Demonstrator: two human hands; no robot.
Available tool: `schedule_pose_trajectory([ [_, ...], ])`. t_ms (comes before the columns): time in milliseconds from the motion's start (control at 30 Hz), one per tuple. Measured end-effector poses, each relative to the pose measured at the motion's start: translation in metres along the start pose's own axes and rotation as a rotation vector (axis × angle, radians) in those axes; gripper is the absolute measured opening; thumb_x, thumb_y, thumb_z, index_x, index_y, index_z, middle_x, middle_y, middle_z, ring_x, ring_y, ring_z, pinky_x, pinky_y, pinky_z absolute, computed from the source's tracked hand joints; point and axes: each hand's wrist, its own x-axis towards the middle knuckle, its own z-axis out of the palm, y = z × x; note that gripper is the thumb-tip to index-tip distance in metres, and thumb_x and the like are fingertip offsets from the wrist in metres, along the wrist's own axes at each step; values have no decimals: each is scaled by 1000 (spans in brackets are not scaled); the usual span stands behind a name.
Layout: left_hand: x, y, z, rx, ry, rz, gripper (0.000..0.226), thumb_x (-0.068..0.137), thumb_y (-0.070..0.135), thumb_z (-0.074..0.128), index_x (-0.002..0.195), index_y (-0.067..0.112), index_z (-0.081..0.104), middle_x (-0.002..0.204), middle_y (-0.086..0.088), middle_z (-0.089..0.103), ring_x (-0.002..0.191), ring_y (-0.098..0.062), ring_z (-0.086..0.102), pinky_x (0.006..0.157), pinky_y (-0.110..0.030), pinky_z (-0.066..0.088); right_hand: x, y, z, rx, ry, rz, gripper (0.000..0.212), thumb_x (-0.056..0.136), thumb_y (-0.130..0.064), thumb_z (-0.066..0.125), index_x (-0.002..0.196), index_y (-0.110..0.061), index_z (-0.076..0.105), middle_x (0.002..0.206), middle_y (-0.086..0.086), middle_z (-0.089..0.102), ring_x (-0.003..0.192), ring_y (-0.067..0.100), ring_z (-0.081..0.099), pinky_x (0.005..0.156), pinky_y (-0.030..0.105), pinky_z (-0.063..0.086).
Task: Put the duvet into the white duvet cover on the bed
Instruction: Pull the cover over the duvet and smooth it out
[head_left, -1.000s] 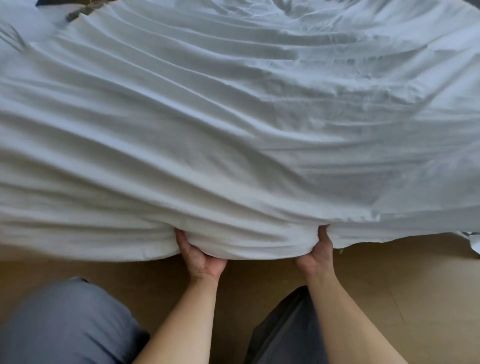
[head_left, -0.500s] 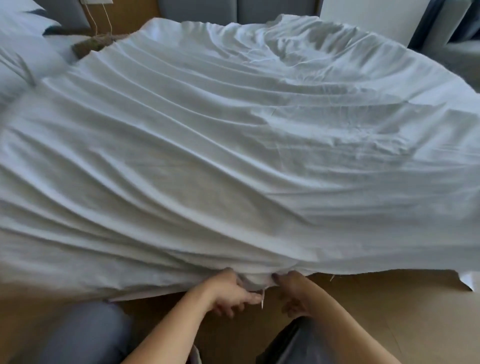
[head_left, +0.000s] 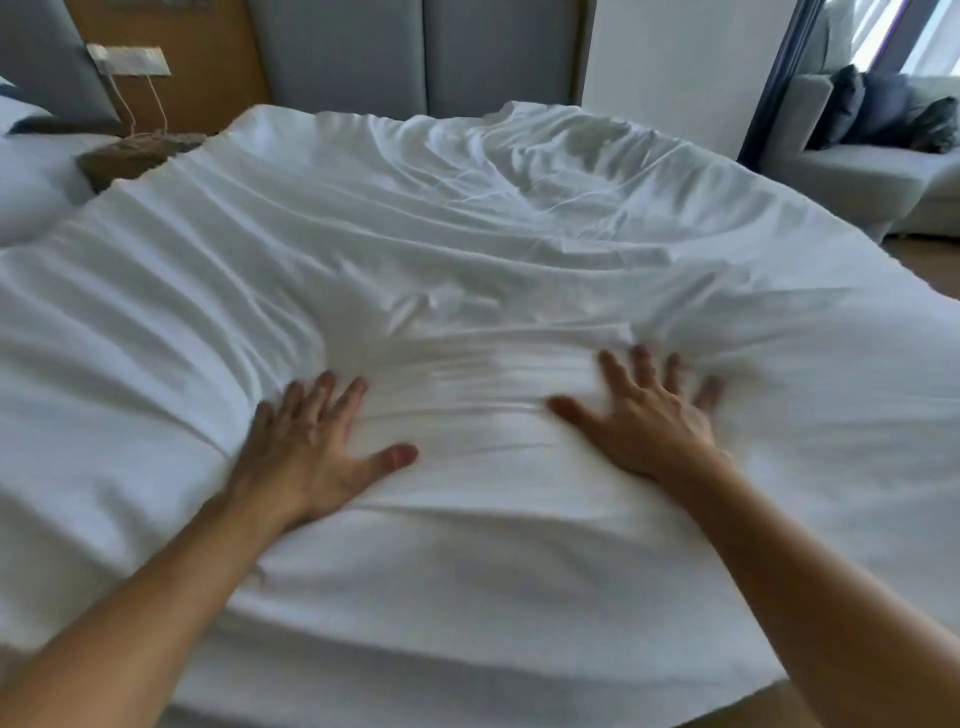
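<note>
The cover (head_left: 467, 234) lies rumpled over the bed, hiding it, with its near edge hanging toward us. We cannot tell the duvet apart from it. A grey sofa (head_left: 857, 171) stands at the far right. Our left hand (head_left: 311, 447) and right hand (head_left: 649, 421) press flat on the cover, fingers spread, gripping nothing.
</note>
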Motion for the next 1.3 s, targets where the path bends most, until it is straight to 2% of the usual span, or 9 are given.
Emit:
schedule_pose_trajectory([
  [267, -50, -8, -25, 44, -193, 28, 132, 43, 109, 0, 153, 39, -22, 162, -6, -31, 155, -36, -7, 122, -54, 6, -19, -5, -29, -3, -264, 262, 119, 53, -108, 0, 153, -46, -18, 164, -8, -26, 152, 29, -22, 102, 78, -13],
  [433, -77, -111, -73, 121, -401, -146, 116, 57, 104, 10, 150, 44, -26, 159, 17, -36, 153, -16, -20, 112, -70, 5, -32, -39, -56, 38, -537, 516, 135, 33, -110, -7, 153, -49, -15, 165, 3, -23, 150, 42, -17, 104, 83, 3],
  [600, -71, -257, -134, 36, -315, -403, 90, 83, 89, 12, 156, 43, -16, 165, 3, -28, 153, -30, -21, 115, -72, 2, -63, -168, -58, 70, -720, 502, 126, 45, -108, 26, 152, -53, -12, 163, 15, -24, 147, 51, -13, 105, 81, 13],
  [700, -70, -324, -140, -434, -256, -760, 122, 69, 92, 50, 161, 25, 5, 165, -15, 19, 149, -40, 24, 117, -59, 26, -101, -292, -42, 75, -641, 301, 103, 68, -98, 35, 153, -52, -3, 164, 15, -18, 149, 47, -7, 109, 74, 15],
  [833, -106, -365, -118, -817, -244, -810, 80, 55, 83, 71, 109, 24, 64, 107, 4, 64, 103, -25, 64, 86, -39, 53, -197, -466, -19, 533, -284, 416, 96, 72, -82, 57, 150, -36, 28, 162, 10, 16, 151, 32, 10, 121, 53, 11],
  [967, -145, -385, -97, -895, -277, -658, 72, 51, 82, 76, 102, 35, 56, 112, 10, 54, 103, -13, 59, 84, -29, 48, -256, -570, -8, 1147, -251, 1733, 125, 47, -88, 67, 146, -20, 34, 152, 18, 34, 136, 45, 38, 106, 63, 40],
  [1033, -147, -397, -93, -1045, -335, -708, 82, 44, 86, 80, 107, 39, 56, 110, 13, 65, 98, -7, 66, 82, -28, 55, -272, -605, 0, 1738, -366, 2084, 119, 48, -88, 69, 141, -19, 43, 145, 21, 46, 126, 50, 49, 99, 68, 44],
  [1133, -137, -414, -93, -1132, -405, -763, 98, 41, 84, 83, 122, 33, 60, 118, 7, 66, 104, -12, 67, 86, -35, 59, -286, -645, 12, 2348, -359, 2028, 99, 51, -77, 83, 122, -14, 55, 123, 27, 60, 105, 53, 64, 90, 71, 48],
  [1300, -132, -419, -97, -1248, -530, -870, 87, 39, 65, 96, 109, 23, 66, 98, 7, 77, 86, -14, 75, 67, -28, 58, -283, -677, 21, 2523, -244, 1945, 99, 57, -82, 77, 125, -14, 56, 110, 28, 71, 100, 52, 68, 96, 67, 49],
])
